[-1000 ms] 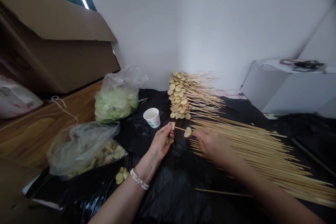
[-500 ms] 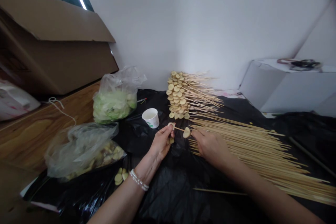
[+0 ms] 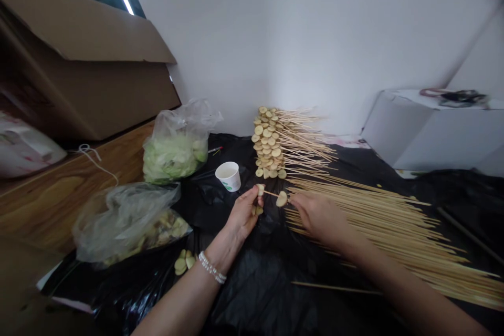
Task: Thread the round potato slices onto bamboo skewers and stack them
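Note:
My left hand (image 3: 244, 211) is closed, pinching a pale potato slice (image 3: 260, 189) at the tip of a wooden skewer (image 3: 270, 193). More slices (image 3: 257, 210) show beneath its fingers. A second potato slice (image 3: 282, 199) sits farther along the same skewer, close to my right hand (image 3: 315, 216). That hand is closed around the skewer's other part, which its fingers mostly hide. Behind both hands lies a stack of finished potato skewers (image 3: 269, 139), slices to the left and sticks to the right. Bare skewers (image 3: 374, 226) spread out under and beyond my right forearm.
A white paper cup (image 3: 228, 176) stands left of the stack. Two plastic bags, one with green vegetable (image 3: 173, 157) and one with slices (image 3: 169, 228), lie further left. Loose slices (image 3: 184, 262) rest beside my left wrist. One skewer (image 3: 334, 287) lies apart on black plastic sheeting (image 3: 260, 283).
The view has shifted slightly. Both hands keep their hold on the skewer, and the slice at its tip now shows more clearly between my left fingers.

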Tool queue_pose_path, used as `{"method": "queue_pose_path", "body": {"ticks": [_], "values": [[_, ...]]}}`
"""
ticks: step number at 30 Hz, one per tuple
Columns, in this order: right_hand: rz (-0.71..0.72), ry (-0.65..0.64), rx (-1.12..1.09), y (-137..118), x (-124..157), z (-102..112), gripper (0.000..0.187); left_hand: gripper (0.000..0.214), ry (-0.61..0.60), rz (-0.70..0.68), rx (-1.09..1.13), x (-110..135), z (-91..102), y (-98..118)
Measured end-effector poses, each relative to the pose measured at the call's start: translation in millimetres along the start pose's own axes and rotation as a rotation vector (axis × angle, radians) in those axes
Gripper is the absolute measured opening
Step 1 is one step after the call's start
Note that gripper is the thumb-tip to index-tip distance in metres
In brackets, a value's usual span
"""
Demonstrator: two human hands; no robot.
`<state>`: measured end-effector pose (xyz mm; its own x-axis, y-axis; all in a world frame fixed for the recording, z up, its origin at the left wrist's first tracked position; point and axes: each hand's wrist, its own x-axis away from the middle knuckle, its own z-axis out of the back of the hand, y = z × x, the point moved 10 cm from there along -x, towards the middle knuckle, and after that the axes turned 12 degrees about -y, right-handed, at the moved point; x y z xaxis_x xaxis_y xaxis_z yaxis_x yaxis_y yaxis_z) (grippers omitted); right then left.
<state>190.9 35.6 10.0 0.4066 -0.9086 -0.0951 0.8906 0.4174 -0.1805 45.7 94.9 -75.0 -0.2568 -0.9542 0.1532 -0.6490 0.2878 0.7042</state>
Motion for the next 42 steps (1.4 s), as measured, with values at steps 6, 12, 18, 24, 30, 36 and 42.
{"method": "queue_pose_path", "body": {"ticks": [6, 12, 18, 24, 30, 36, 42], "values": [[-0.049, 0.017, -0.064, 19, 2, 13, 0.028, 0.005, 0.042, -0.046, 0.052, 1, 3.4, 4], [-0.029, 0.022, -0.053, 14, 1, 13, 0.028, 0.012, 0.003, 0.097, 0.187, -1, -1.4, -13], [-0.029, 0.001, -0.024, 8, 2, 9, 0.026, 0.013, 0.041, 0.176, 0.297, 1, 0.7, -18], [-0.027, -0.007, -0.029, 5, 2, 9, 0.025, 0.013, 0.034, 0.178, 0.306, 2, -1.7, -19], [-0.023, 0.015, -0.023, 5, 2, 7, 0.024, 0.013, 0.019, 0.165, 0.258, 1, -0.6, -18], [-0.009, 0.027, -0.004, 3, 2, 3, 0.024, 0.009, 0.056, 0.082, 0.127, 1, 4.7, -11], [-0.014, -0.007, -0.038, 2, 1, -5, 0.024, 0.008, 0.018, -0.011, -0.002, 1, 2.5, -6]]}}
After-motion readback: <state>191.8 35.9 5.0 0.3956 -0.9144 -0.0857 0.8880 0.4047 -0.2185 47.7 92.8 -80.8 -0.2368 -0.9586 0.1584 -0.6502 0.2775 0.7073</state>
